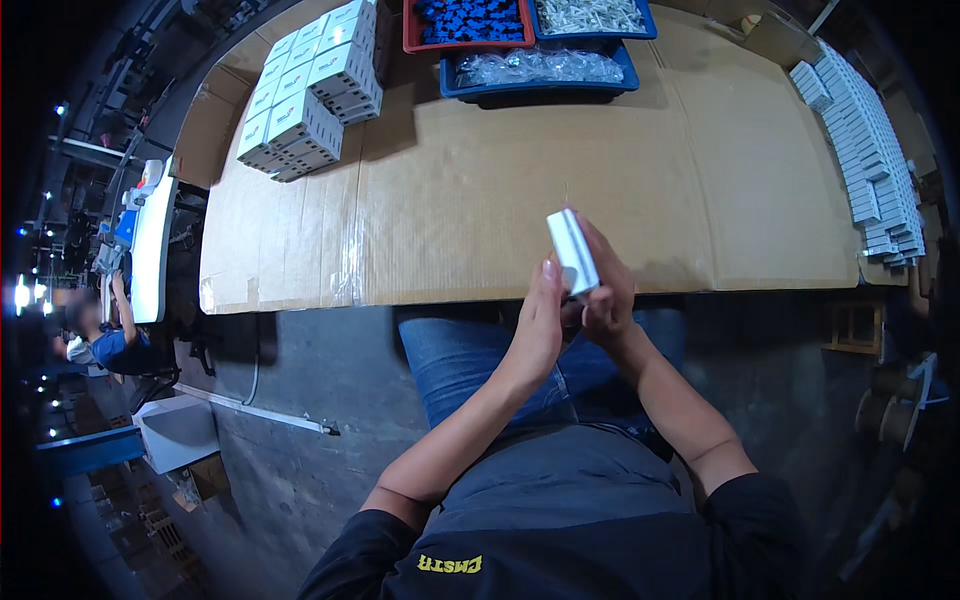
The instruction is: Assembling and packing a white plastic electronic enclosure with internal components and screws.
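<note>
A small white box (572, 248) is held up in front of me, just over the near edge of the cardboard-covered table. My right hand (611, 278) wraps round its right side, fingers closed on it. From the left, my left hand (541, 315) presses against the lower part of the box with its thumb raised along the side. Its other fingers are mostly hidden behind the box and the right hand. The box tilts, with its upper end leaning left.
Stacked white boxes (300, 120) stand at the table's back left. Behind the middle sit a red bin (468, 47) of blue parts, a blue bin (540, 95) of clear bags and another of pale pieces. Many small white boxes (865, 160) line the right side. A person (120, 345) works far left.
</note>
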